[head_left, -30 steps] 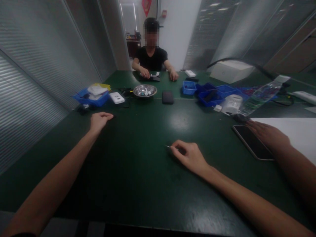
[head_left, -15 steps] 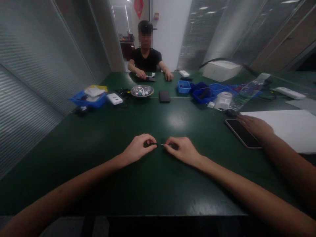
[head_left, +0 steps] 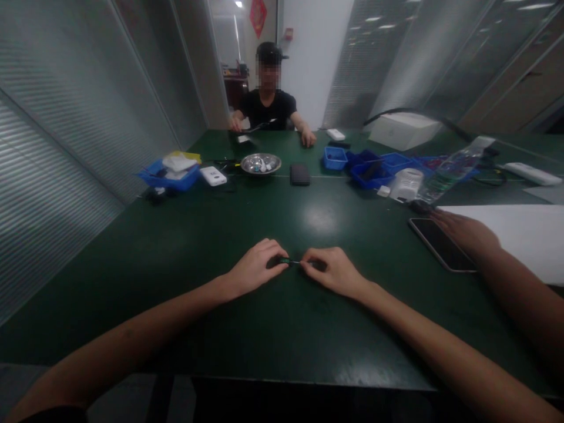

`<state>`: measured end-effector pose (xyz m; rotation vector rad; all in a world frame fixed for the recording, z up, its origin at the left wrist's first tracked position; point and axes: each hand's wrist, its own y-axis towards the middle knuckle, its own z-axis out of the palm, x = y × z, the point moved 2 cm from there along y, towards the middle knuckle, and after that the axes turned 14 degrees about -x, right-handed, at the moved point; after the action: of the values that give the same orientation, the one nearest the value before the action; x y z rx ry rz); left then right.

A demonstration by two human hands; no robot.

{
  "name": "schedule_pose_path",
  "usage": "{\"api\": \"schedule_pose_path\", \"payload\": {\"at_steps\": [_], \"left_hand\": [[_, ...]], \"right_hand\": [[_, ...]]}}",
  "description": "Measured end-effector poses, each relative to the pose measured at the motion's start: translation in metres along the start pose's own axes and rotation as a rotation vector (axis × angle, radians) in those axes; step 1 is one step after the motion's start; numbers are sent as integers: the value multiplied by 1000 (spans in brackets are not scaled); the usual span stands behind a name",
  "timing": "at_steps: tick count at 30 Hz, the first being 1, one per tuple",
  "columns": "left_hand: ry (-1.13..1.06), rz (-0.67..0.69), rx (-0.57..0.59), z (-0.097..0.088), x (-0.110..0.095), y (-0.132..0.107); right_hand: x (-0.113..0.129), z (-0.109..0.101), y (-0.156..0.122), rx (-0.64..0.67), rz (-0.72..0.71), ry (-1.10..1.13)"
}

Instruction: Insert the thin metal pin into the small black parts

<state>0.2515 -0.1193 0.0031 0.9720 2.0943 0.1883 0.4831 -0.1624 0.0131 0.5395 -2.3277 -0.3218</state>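
My left hand [head_left: 258, 268] and my right hand [head_left: 332, 271] rest close together on the dark green table [head_left: 220, 235], fingertips nearly touching. Both are pinched. The left pinches a small dark piece [head_left: 284, 262]. A thin pale pin-like thing [head_left: 298, 262] sticks out of the right hand's fingers and meets that dark piece. Both objects are too small to name.
A co-worker's hand [head_left: 467, 232] lies on a dark phone [head_left: 440, 244] at the right, beside white paper [head_left: 524, 235]. Farther back: a metal bowl [head_left: 260, 163], a black phone [head_left: 299, 174], blue trays [head_left: 374, 167], a plastic bottle [head_left: 453, 167], a blue tray [head_left: 170, 173]. A person sits opposite.
My left hand came from the far left to the middle, closed on a small dark piece, and now meets the right hand's pin. The person opposite has moved a hand.
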Motion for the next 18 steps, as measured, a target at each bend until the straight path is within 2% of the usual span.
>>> {"api": "schedule_pose_path", "payload": {"at_steps": [10, 15, 18], "left_hand": [[-44, 14, 57, 0, -5, 4], [-70, -65, 38, -1, -4, 4], [-85, -101, 24, -3, -2, 4]], "right_hand": [[7, 9, 3, -58, -14, -4], [3, 1, 3, -203, 103, -19], [-1, -4, 3, -231, 148, -29]]}}
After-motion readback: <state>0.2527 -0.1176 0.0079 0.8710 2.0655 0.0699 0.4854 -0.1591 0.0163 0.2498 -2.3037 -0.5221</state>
